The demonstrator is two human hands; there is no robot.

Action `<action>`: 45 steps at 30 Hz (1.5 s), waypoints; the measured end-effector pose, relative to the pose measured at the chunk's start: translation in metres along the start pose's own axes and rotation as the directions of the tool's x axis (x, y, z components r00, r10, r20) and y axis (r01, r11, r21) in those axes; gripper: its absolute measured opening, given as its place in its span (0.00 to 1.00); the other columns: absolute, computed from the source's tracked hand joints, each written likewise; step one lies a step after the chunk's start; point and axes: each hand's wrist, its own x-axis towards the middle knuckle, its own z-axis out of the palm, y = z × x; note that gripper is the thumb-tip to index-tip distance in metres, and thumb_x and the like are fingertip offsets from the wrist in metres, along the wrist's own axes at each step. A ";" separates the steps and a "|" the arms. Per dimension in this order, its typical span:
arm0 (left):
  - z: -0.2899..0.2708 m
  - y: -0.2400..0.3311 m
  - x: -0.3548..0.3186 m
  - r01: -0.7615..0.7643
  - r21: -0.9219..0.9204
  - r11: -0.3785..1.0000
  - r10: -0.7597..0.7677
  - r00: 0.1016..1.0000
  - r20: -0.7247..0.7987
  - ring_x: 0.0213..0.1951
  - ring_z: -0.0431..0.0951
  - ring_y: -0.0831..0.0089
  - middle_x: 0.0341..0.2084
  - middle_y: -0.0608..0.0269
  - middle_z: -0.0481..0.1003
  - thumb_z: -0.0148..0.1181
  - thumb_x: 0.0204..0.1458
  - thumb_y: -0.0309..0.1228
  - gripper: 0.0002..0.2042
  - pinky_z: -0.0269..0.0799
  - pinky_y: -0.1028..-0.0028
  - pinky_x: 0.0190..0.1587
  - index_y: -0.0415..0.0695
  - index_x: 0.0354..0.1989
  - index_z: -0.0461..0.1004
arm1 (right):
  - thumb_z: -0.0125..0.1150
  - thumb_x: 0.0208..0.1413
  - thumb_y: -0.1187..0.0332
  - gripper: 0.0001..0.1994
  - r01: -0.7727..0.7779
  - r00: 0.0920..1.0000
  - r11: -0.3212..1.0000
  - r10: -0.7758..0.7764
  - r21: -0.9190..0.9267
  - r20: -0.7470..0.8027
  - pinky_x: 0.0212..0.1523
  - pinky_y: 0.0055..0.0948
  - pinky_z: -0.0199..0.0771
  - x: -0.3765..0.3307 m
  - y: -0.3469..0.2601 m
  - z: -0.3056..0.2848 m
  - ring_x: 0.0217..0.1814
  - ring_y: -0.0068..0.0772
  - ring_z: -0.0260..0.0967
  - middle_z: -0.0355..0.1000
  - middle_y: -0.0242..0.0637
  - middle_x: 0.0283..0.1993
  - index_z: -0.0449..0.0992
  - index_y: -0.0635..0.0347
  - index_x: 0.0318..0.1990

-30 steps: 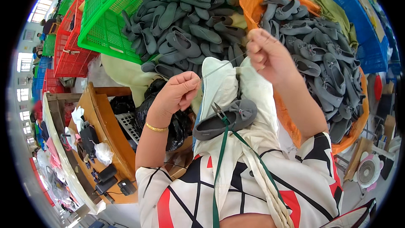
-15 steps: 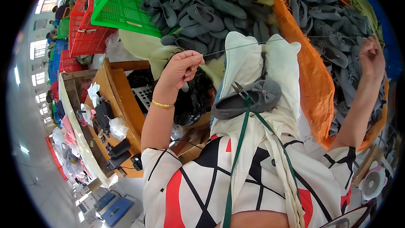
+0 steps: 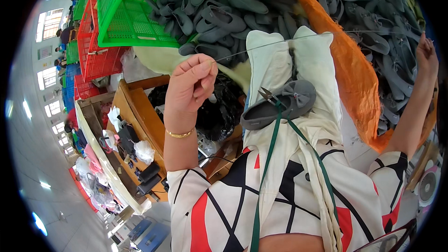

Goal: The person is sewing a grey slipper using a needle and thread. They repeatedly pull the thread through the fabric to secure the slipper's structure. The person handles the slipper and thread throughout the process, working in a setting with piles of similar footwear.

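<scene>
Left hand point(image 3: 192, 81) pinches a thin dark thread point(image 3: 284, 41), stretched across to the right hand point(image 3: 426, 56), fingertips together. Before me, one grey fabric shoe with a bow point(image 3: 294, 107) lies on the white-clothed lap point(image 3: 326, 112), heel at its left edge.

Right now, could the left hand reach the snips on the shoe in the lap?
Probably yes: the left hand looks close to the snips, and nothing seems to block the way to the gray shoe. It pinches the thread, though, so it might have to let go first.
</scene>
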 end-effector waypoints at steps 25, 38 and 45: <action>-0.082 -0.105 0.032 0.216 0.054 0.975 -0.193 0.940 -0.281 0.13 0.59 0.87 0.18 0.71 0.70 0.57 0.59 0.29 0.06 0.52 0.86 0.13 0.40 0.32 0.74 | 0.54 0.64 0.73 0.06 0.156 0.984 0.702 -0.175 -0.695 0.044 0.55 0.43 0.76 -0.108 0.029 -0.012 0.29 0.28 0.68 0.67 0.33 0.32 0.73 0.67 0.44; 0.014 -0.120 0.024 0.202 0.150 0.968 -0.168 0.963 -0.210 0.12 0.56 0.89 0.17 0.73 0.69 0.59 0.59 0.29 0.07 0.48 0.87 0.13 0.39 0.31 0.75 | 0.56 0.50 0.74 0.03 0.907 0.118 0.058 0.915 -0.417 0.386 0.37 0.38 0.74 -0.346 0.200 0.071 0.42 0.40 0.71 0.68 0.37 0.33 0.75 0.58 0.32; 0.009 -0.128 0.024 0.211 0.111 0.971 -0.190 0.966 -0.174 0.12 0.58 0.90 0.16 0.72 0.70 0.59 0.59 0.29 0.07 0.49 0.87 0.13 0.38 0.31 0.76 | 0.63 0.54 0.67 0.10 0.777 0.269 0.049 0.876 -0.628 0.401 0.34 0.33 0.73 -0.344 0.211 0.117 0.39 0.37 0.73 0.71 0.36 0.39 0.75 0.60 0.41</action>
